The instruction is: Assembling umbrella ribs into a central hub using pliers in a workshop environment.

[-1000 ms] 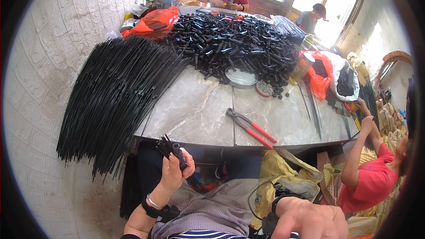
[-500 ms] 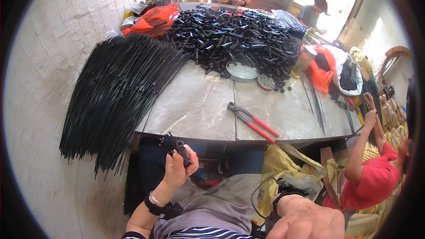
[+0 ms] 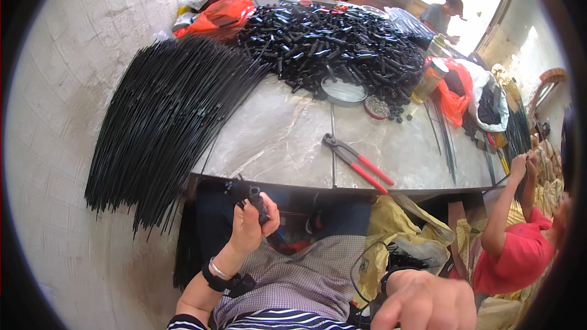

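My left hand (image 3: 254, 225) is raised over my lap, just off the table's near edge. Its fingers wrap round a short black tube (image 3: 255, 195), open end up, with several thin black pieces bunched against it. Close to the camera at the lower right is my right hand (image 3: 422, 302). Its back and bent knuckles face up and its fingers curl inward; their tips, and anything in them, are out of sight. Pincers (image 3: 358, 162) with red handles lie on the grey table (image 3: 269, 140), handles reaching the near edge.
Long black rods (image 3: 165, 128) overhang the table's left side. Behind are heaped black tubes (image 3: 330, 43), a round glass dish (image 3: 344, 91) and a small tin of metal bits (image 3: 376, 108). A co-worker in red (image 3: 520, 250) sits close on the right; two people are at the far side.
The view has shifted slightly. My left hand keeps its hold on the black tube. My right hand has turned a little, showing more of its bent fingers. The right-hand co-worker's hands have shifted.
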### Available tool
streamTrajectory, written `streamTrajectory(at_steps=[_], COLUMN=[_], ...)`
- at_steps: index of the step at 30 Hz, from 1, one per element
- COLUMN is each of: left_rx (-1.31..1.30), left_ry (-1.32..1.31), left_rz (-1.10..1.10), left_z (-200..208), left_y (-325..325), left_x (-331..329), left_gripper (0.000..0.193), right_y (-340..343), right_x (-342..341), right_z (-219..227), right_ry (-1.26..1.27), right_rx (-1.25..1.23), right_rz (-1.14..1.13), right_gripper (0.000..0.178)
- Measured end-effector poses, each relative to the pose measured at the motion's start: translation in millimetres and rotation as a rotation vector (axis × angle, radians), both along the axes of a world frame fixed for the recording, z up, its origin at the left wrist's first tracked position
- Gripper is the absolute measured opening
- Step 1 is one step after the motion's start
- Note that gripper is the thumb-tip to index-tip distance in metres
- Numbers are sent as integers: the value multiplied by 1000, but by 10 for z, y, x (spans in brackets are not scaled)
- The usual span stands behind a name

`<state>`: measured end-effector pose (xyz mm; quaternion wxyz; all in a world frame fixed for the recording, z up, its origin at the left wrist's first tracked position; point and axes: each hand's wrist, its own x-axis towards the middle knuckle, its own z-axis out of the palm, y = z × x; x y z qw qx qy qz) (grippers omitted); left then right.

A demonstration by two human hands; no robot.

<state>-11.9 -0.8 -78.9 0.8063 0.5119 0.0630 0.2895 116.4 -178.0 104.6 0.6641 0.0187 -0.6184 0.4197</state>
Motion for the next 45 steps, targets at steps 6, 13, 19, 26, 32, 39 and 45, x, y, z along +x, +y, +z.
streamTrajectory(at_steps=[6, 13, 19, 26, 32, 39, 45], left_rx=[49, 30, 14, 47, 57, 60, 67], left_ry=[70, 63, 79, 128, 136, 114, 81], left_rz=[20, 70, 67, 86, 143, 163, 186], left_z=[27, 42, 12, 57, 98, 85, 28], left_y=[17, 37, 45, 38, -40, -62, -55], left_x=[-8, 20, 25, 60, 144, 132, 115], left_gripper=[66, 66, 66, 66, 84, 86, 70], right_y=[229, 458, 512, 567, 735, 828, 847], right_x=[38, 80, 78, -8, -333, -475, -503], right_z=[-776, -1291, -1395, -1440, -1548, -1718, -1714], right_ry=[450, 623, 607, 520, 75, 258, 322], right_rx=[-754, -946, -962, -975, -782, -814, -847], right_rz=[-312, -241, -259, -323, -907, -851, -797], right_gripper=[9, 14, 14, 12, 10, 11, 12])
